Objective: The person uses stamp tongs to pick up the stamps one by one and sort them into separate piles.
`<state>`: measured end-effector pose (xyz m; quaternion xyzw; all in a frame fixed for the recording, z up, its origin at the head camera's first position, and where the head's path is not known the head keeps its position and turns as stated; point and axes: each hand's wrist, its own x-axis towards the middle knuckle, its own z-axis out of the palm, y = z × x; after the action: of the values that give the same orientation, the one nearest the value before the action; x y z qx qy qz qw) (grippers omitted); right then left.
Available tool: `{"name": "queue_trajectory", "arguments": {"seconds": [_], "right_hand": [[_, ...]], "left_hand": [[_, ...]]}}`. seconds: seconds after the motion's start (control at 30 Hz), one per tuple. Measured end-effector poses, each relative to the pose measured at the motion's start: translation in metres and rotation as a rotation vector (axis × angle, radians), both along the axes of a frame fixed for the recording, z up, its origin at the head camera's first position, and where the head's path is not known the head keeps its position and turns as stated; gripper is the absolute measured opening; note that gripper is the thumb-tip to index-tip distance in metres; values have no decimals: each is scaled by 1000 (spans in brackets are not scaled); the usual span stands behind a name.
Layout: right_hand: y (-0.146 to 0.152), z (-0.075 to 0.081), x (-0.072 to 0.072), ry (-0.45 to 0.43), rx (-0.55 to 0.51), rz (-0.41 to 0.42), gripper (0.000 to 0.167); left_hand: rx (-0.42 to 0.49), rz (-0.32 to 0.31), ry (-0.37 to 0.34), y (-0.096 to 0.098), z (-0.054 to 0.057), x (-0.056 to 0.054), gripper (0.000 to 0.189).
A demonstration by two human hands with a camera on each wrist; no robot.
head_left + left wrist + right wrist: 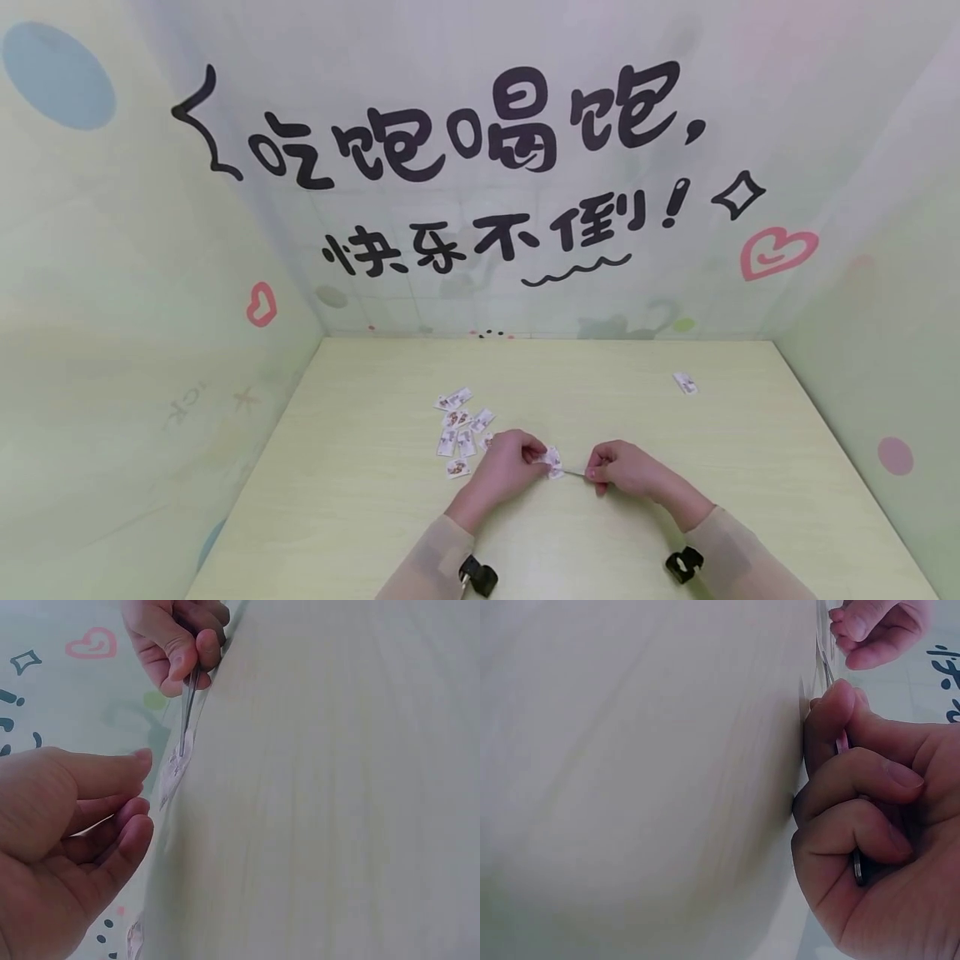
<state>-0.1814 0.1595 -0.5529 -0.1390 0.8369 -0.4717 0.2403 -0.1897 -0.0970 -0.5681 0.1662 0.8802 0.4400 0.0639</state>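
Note:
My right hand grips slim metal tweezers, their handle end tucked under its curled fingers in the right wrist view. The tweezers' tips lie at a small, shiny printed piece on the table, white with purplish print. From the other side my left hand reaches toward that piece, thumb and fingers loosely bent. In the left wrist view nothing shows between those fingers, and a gap separates them from the piece. Left of this hand lie several similar small printed pieces, loosely grouped and partly overlapping.
One more printed piece lies apart toward the back right of the pale wooden table. Walls with drawings and large writing enclose the table at the back and both sides. A black wrist device is on each sleeve.

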Motion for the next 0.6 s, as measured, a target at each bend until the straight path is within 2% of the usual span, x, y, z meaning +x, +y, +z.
{"name": "queue_trajectory", "arguments": {"seconds": [0.27,0.6], "right_hand": [[0,1,0,-25,-21,-19,11],[1,-2,-1,-50,-54,-29,11]], "left_hand": [[22,59,11,-18,5,-1,18],[4,144,60,-52,4,-10,19]]}}
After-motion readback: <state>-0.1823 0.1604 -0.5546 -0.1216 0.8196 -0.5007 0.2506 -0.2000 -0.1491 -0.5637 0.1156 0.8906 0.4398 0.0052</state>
